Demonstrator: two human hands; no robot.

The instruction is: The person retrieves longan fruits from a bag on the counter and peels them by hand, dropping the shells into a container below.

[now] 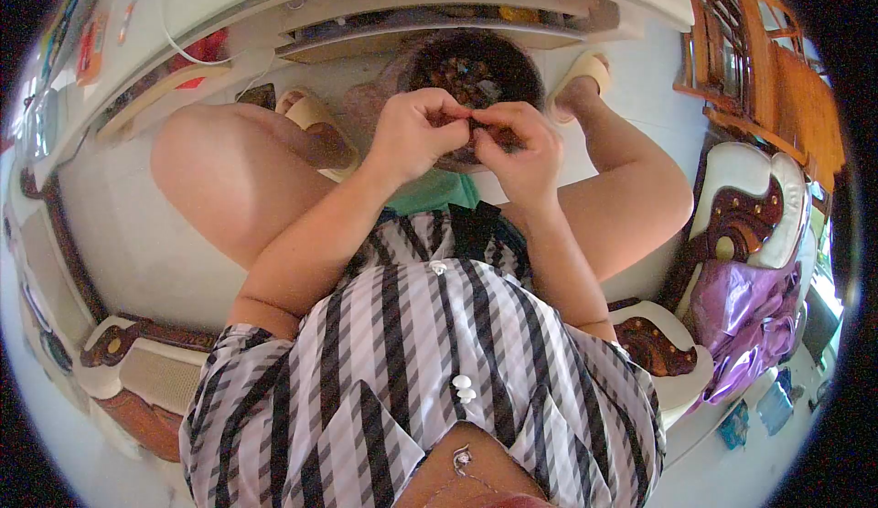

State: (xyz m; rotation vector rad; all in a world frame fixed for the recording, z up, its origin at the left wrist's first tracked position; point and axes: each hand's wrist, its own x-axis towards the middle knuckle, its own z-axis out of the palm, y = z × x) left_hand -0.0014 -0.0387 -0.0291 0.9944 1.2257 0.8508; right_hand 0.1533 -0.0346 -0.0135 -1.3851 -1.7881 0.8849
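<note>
Both hands meet in front of my lap, fingertips pinched together and nearly touching. My left hand [419,133] is closed, with thumb and forefinger pressed together. Close on its right, my right hand [523,149] is closed in a like pinch. Whatever lies between the fingertips is too small and dark to make out. Just beyond the hands stands a dark round bin [523,67] on the floor between my feet, with mixed small scraps [468,78] inside. A green cloth or stool top [434,192] shows below my wrists.
Ahead is a white table or cabinet with an open drawer [366,40]. Wooden chairs [777,78] are stacked at the upper right. A carved cream armchair [754,206] with a shiny purple cover [741,302] stands at the right. A red item [208,51] is at the upper left.
</note>
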